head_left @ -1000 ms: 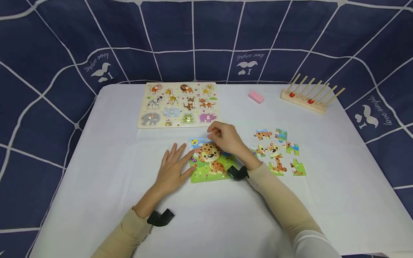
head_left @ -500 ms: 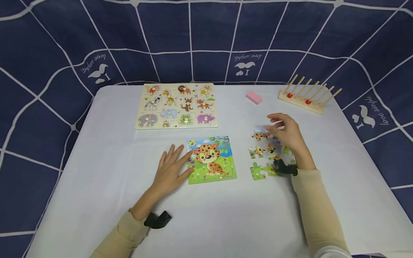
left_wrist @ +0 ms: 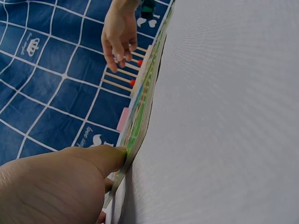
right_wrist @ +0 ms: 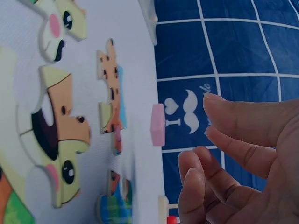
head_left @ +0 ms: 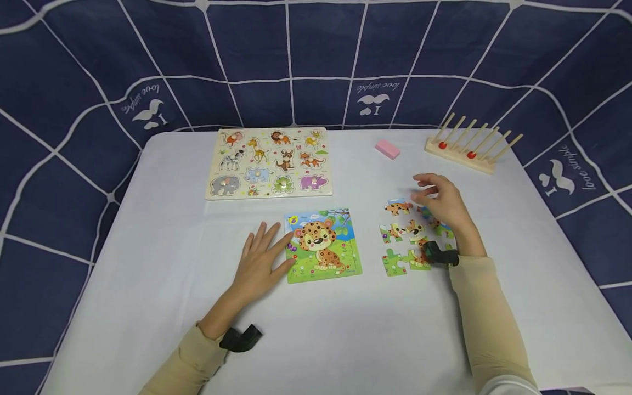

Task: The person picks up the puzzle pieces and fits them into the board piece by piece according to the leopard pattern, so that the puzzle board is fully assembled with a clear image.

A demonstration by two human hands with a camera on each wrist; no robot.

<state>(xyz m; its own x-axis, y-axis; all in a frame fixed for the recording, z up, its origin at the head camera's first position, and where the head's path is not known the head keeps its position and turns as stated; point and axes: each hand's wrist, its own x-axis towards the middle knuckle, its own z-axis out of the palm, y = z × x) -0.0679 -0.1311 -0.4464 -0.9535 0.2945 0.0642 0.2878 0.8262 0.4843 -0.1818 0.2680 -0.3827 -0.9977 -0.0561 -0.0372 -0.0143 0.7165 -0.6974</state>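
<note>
A square leopard picture puzzle board (head_left: pixel 340 263) lies on the white table, framed by a thin border. My left hand (head_left: pixel 259 269) rests flat with fingers spread, thumb and index finger touching the board's left edge; the left wrist view shows the thumb at its green edge (left_wrist: pixel 135 133). Over the loose puzzle pieces (head_left: pixel 395 263) to the right hovers my right hand (head_left: pixel 441 206), its fingers loosely bent and nothing between them. It partly covers the pieces on the right side. In the right wrist view a piece with an animal's face (right_wrist: pixel 60 135) lies close to the camera.
Behind the leopard board lies a wooden animal peg puzzle (head_left: pixel 269 162). A pink block (head_left: pixel 387 148) stands at the back. At the back right is a wooden rack (head_left: pixel 459 157) with upright sticks and two red beads. Dark blue checked cloth (head_left: pixel 326 49) surrounds the table.
My right hand has moved right, from over the leopard board to above the loose pieces, uncovering the board. The left hand has stayed at the board's left edge.
</note>
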